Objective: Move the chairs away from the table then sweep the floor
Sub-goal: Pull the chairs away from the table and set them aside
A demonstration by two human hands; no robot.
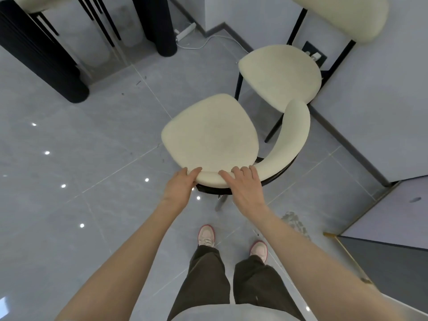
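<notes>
Both hands grip the near chair (209, 137) by the curved end of its cream backrest — the left hand (179, 186) wraps its fingers over the rim, and the right hand (245, 186) is clamped over the top beside it. The chair stands on the grey tiled floor (81, 158), just beside a second chair (280, 75) set against the wall. Dark fluted legs (44, 56) stand well apart, upper left.

Glossy grey tiled floor (69, 140), pale walls (382, 100)
</notes>
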